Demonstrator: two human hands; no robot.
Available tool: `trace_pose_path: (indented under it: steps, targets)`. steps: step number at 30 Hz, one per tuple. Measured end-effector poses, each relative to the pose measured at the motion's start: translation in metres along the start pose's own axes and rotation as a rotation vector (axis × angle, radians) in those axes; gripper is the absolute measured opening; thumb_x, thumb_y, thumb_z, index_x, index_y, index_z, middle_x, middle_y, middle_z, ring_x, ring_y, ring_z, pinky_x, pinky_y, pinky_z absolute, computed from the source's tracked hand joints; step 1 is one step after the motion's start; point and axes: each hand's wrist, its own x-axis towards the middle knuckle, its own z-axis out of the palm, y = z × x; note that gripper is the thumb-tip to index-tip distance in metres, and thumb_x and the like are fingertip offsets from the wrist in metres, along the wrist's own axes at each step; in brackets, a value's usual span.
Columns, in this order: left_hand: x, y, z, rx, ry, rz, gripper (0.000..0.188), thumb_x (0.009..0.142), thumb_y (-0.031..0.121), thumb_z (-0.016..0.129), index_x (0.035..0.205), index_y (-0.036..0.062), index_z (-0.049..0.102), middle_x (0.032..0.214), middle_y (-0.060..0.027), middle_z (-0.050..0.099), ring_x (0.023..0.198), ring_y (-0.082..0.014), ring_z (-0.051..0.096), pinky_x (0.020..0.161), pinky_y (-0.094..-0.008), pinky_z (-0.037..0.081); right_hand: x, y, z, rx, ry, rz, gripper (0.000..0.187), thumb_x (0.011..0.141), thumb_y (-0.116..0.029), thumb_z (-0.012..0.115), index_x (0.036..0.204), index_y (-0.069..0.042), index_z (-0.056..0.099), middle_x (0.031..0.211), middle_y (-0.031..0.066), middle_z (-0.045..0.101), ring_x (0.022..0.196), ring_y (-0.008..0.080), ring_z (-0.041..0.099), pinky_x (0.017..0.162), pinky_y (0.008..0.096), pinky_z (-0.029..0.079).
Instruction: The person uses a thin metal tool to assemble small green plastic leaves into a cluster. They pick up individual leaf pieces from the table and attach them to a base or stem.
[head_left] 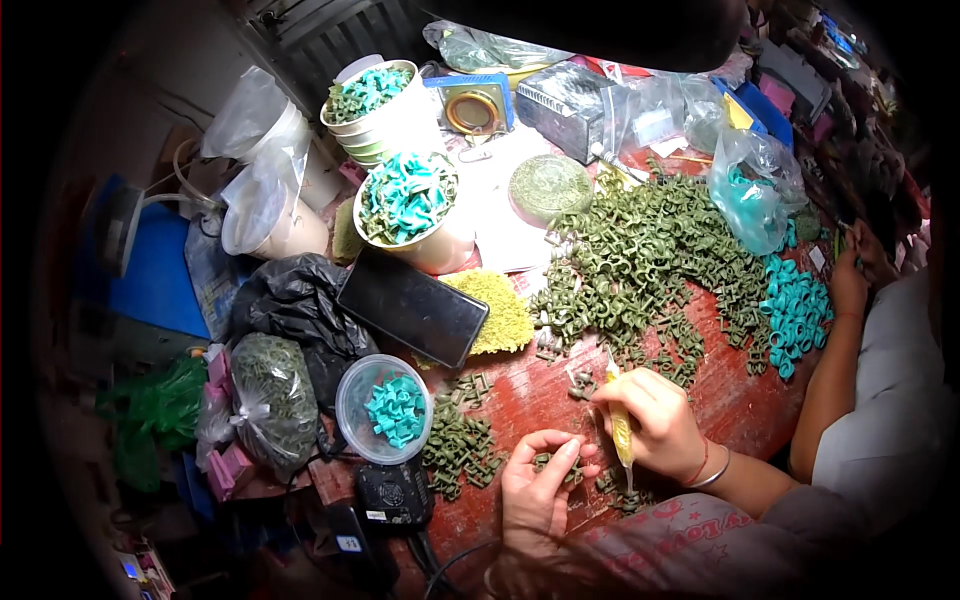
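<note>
My right hand [655, 415] grips a slim pen-like tool [621, 432] with a yellow handle, its thin pale tip pointing down. Facing it, my left hand [540, 490] has thumb and fingers pinched around a small olive-green piece [572, 476], partly hidden by the fingers. Tool tip and left fingertips are close together; I cannot tell if they touch. Beyond my hands spreads a large heap of olive-green ring-like pieces [640, 250]. A smaller batch of these green pieces [460, 450] lies left of my left hand.
Left stands a clear tub [342, 425] of turquoise pieces. Behind it, a black phone [415, 305] leans over a yellow cloth [505, 310]. Two white buckets [440, 250] [390, 125] hold mixed pieces. Turquoise rings [795, 310] lie right, near another person's arm [835, 370].
</note>
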Motion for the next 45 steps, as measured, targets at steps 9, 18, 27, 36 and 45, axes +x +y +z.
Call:
trace_pose_path:
  steps: [9, 18, 27, 36, 45]
  targets:
    - [0.003, -0.007, -0.005, -0.02, -0.014, -0.026, 0.01, 0.097, 0.003, 0.061, 0.106, 0.0011, 0.059, 0.092, -0.0099, 0.066, 0.085, -0.0192, 0.067, 0.066, -0.0295, 0.058, 0.012, 0.0, 0.006, -0.14, 0.058, -0.044, 0.037, 0.077, -0.007, 0.074, 0.111, -0.004, 0.06, 0.103, 0.014, 0.06, 0.098, 0.034, 0.06, 0.083, 0.0413, 0.051]
    - [0.001, -0.001, 0.003, 0.013, 0.033, 0.027, 0.019, 0.096, 0.003, 0.062, 0.114, -0.0019, 0.06, 0.097, -0.0109, 0.068, 0.089, -0.0175, 0.068, 0.07, -0.0282, 0.059, 0.007, 0.002, -0.004, 0.223, -0.04, -0.086, 0.034, 0.077, -0.004, 0.074, 0.109, -0.003, 0.063, 0.106, 0.0151, 0.063, 0.099, 0.0349, 0.062, 0.086, 0.0413, 0.051]
    - [0.004, -0.008, -0.009, 0.007, -0.096, 0.07, 0.016, 0.097, 0.001, 0.061, 0.112, -0.0034, 0.059, 0.103, -0.0118, 0.066, 0.089, -0.0169, 0.067, 0.07, -0.0289, 0.06, 0.005, -0.003, -0.015, 0.362, -0.1, -0.111, 0.038, 0.08, -0.003, 0.074, 0.117, -0.004, 0.064, 0.121, 0.0175, 0.065, 0.107, 0.0336, 0.064, 0.091, 0.0408, 0.051]
    - [0.005, -0.009, -0.009, -0.058, -0.146, 0.008, 0.018, 0.095, 0.0, 0.059, 0.113, -0.0014, 0.058, 0.106, -0.0157, 0.067, 0.089, -0.0209, 0.068, 0.066, -0.0286, 0.059, 0.004, -0.004, -0.019, 0.435, -0.067, -0.11, 0.042, 0.084, -0.009, 0.076, 0.124, -0.002, 0.062, 0.118, 0.0175, 0.067, 0.102, 0.0312, 0.066, 0.089, 0.0383, 0.052]
    - [0.007, -0.009, -0.013, -0.118, -0.159, 0.079, 0.019, 0.096, -0.003, 0.059, 0.114, -0.0023, 0.056, 0.111, -0.0159, 0.067, 0.093, -0.0191, 0.069, 0.068, -0.0284, 0.061, -0.007, -0.006, -0.02, 0.376, 0.071, -0.175, 0.022, 0.08, -0.004, 0.077, 0.101, -0.001, 0.071, 0.08, 0.0083, 0.069, 0.066, 0.0218, 0.064, 0.06, 0.0318, 0.051]
